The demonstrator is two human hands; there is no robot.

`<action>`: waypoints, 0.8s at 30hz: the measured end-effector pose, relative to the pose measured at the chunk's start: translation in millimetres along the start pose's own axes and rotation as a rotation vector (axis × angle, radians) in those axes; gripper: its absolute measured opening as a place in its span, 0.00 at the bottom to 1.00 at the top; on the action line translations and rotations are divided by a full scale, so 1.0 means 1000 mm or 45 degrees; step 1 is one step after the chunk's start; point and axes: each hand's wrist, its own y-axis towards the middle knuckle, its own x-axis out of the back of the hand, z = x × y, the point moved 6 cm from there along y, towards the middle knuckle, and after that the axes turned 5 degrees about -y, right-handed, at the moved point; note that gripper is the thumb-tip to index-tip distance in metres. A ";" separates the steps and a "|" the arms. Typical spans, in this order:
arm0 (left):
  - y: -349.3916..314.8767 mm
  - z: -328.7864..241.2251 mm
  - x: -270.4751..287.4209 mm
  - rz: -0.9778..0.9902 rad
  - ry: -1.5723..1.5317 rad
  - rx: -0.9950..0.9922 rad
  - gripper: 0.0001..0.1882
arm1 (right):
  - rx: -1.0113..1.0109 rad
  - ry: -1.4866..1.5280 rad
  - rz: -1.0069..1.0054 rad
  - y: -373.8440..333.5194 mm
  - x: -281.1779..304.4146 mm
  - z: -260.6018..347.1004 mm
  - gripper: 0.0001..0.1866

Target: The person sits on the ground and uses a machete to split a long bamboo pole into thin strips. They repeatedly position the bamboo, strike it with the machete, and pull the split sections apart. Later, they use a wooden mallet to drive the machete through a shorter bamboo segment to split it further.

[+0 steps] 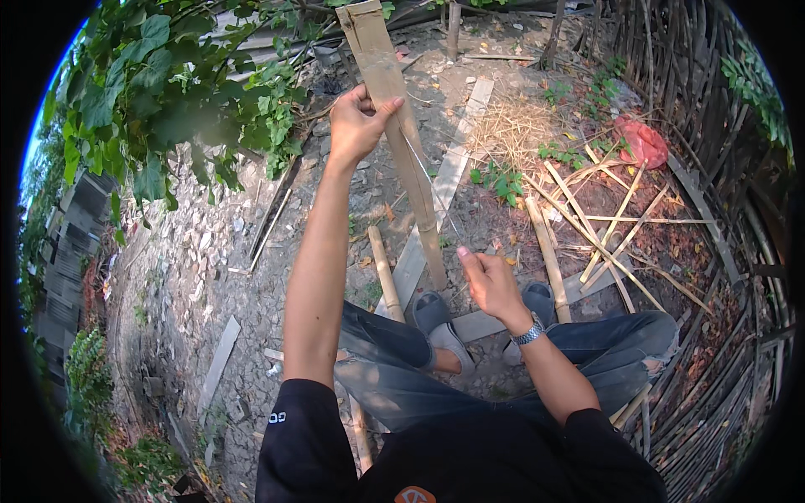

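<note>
A long split-bamboo slat (pixel 408 168) stands tilted in front of me, its wide end up and its narrow end down near my feet. My left hand (pixel 359 124) is closed on its upper part, with the thumb across the face. From near that hand a thin pale string (pixel 432 180) runs slanting down along the slat toward my right hand (pixel 491 283). The right hand is closed in a pinch at the string's lower end, apart from the slat. What lies inside its fingers is mostly hidden.
Two bamboo poles (pixel 385 272) (pixel 547 260) flank my sandalled feet. A long board (pixel 461 155) lies on the cracked ground beyond. Thin bamboo strips (pixel 616 230) and a red plastic bag (pixel 641 142) lie at right, by a stick fence (pixel 713 109). Leafy vines (pixel 151 92) hang at left.
</note>
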 end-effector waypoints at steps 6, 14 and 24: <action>0.000 0.004 0.005 0.002 -0.056 0.002 0.20 | -0.215 0.263 0.156 -0.006 -0.007 -0.004 0.33; 0.007 0.017 0.018 -0.205 0.087 -0.109 0.21 | 0.060 -0.127 0.029 0.002 0.009 0.039 0.33; 0.005 0.020 0.046 -0.248 0.159 -0.025 0.19 | 0.343 -0.374 -0.020 0.035 0.020 0.061 0.32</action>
